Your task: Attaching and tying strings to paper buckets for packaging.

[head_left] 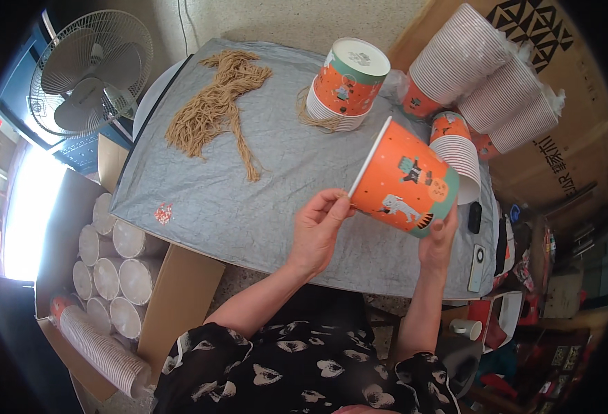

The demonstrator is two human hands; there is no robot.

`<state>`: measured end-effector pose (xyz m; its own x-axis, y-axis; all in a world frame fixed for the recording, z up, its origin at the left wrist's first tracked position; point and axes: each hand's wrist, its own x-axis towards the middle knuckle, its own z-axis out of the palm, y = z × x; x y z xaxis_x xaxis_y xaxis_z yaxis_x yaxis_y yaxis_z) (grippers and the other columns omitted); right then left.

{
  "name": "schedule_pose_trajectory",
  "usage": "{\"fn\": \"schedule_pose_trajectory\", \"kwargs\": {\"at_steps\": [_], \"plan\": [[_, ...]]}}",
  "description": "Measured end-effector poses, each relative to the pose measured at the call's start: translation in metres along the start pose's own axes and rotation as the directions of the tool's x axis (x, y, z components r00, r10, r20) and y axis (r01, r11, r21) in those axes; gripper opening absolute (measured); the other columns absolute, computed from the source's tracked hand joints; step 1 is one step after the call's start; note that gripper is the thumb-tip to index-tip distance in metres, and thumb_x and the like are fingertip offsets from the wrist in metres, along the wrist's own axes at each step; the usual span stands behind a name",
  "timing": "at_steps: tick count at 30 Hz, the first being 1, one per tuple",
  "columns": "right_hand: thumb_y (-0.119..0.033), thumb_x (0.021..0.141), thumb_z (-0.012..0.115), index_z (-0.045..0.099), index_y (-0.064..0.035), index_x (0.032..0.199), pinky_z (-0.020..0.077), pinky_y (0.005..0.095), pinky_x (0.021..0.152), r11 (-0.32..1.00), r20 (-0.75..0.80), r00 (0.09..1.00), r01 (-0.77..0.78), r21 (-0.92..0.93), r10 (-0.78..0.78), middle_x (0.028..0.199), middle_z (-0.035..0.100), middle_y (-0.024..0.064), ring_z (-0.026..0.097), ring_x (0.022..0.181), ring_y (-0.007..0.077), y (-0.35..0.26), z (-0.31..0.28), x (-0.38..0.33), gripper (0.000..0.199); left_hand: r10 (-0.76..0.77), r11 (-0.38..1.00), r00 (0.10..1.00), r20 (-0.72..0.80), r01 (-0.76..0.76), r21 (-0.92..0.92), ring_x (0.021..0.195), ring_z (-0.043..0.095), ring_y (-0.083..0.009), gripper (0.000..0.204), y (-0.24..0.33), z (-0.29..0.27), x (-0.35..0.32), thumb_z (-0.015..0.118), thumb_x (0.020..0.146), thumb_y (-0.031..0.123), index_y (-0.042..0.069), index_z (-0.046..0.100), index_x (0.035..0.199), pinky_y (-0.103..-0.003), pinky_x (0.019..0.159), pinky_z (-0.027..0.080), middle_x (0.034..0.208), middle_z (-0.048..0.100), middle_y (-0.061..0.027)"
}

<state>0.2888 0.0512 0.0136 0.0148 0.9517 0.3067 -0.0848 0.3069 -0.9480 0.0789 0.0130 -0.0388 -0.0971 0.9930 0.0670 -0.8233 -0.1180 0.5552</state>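
Note:
An orange paper bucket (pixel 404 181) with cartoon figures and a green base band is tilted in the air between my hands. My left hand (pixel 320 224) pinches its white rim at the left. Around the base at the lower right, my right hand (pixel 436 243) is closed, its far fingers hidden behind the bucket. Beyond it, an upside-down stack of matching buckets (pixel 349 86) stands on the grey cloth (pixel 262 228), with tan cord (pixel 318 121) around its foot. Another short stack of buckets (pixel 454 155) lies just right of the held one.
A bundle of tan cords (pixel 214 103) is spread at the far left. Plastic-wrapped bucket stacks (pixel 456 58) lean at the back right. An open carton (pixel 180 293) of wrapped stacks stands at the left, below a fan (pixel 86 72). A phone-like device (pixel 477 265) lies near the right edge.

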Motion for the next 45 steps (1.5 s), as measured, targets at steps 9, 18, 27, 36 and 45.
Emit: {"fn": "schedule_pose_trajectory", "kwargs": {"at_steps": [9,18,27,36,45], "plan": [[-0.047,0.078,0.072,0.032,0.0082,0.154,0.0386,0.0393,0.112,0.929,0.152,0.956,0.283,-0.241,-0.251,0.148,0.048,0.0185,0.051,0.134,0.0259,-0.053,-0.01,0.123,0.102,-0.08,0.913,0.969,0.233,0.165,-0.374,0.102,0.064,-0.0153,0.044,0.091,0.003,0.142,0.058,0.103,0.012,0.003,0.045,0.144,-0.019,0.071,0.055,0.131,0.059,-0.0095],[-0.032,0.079,0.076,0.041,0.0021,0.151,0.0417,0.0373,0.111,0.749,0.486,0.855,0.439,-0.497,-0.179,0.143,0.056,0.0184,0.055,0.13,0.0307,-0.111,0.07,0.277,0.088,0.012,0.994,0.979,0.201,0.009,-0.104,0.076,0.057,-0.0077,0.055,0.093,-0.017,0.263,0.059,0.101,0.009,0.012,0.036,0.15,-0.018,0.057,0.046,0.143,0.053,-0.0046],[-0.041,0.069,0.083,0.044,0.0135,0.143,0.0449,0.037,0.108,0.501,0.497,0.867,0.439,-0.746,-0.019,0.137,0.057,0.0289,0.057,0.128,0.033,-0.082,0.09,0.332,0.1,-0.096,0.984,0.994,0.056,0.103,-0.147,0.073,0.055,-0.0071,0.051,0.04,-0.051,0.281,0.049,0.1,-0.004,0.01,0.042,0.149,-0.018,0.057,0.047,0.145,0.049,-0.0005],[-0.044,0.062,0.083,0.061,0.0127,0.117,0.0545,0.0388,0.09,0.443,0.576,0.814,0.49,-0.75,0.075,0.115,0.068,0.0296,0.067,0.107,0.0344,-0.046,0.123,0.317,0.082,-0.194,0.98,0.981,-0.011,0.194,-0.031,0.076,0.056,-0.0064,0.056,0.019,-0.099,0.27,0.046,0.101,-0.003,0.01,0.036,0.155,-0.016,0.055,0.045,0.147,0.05,0.001],[-0.044,0.06,0.084,0.062,0.012,0.112,0.0562,0.0409,0.084,0.41,0.622,0.777,0.54,-0.735,0.092,0.107,0.07,0.0303,0.07,0.099,0.0361,-0.011,0.127,0.325,0.08,-0.148,0.986,0.986,-0.079,0.153,0.071,0.078,0.057,-0.0073,0.057,0.013,-0.114,0.271,0.045,0.1,-0.004,0.009,0.037,0.155,-0.016,0.054,0.044,0.151,0.048,0.0]]}}
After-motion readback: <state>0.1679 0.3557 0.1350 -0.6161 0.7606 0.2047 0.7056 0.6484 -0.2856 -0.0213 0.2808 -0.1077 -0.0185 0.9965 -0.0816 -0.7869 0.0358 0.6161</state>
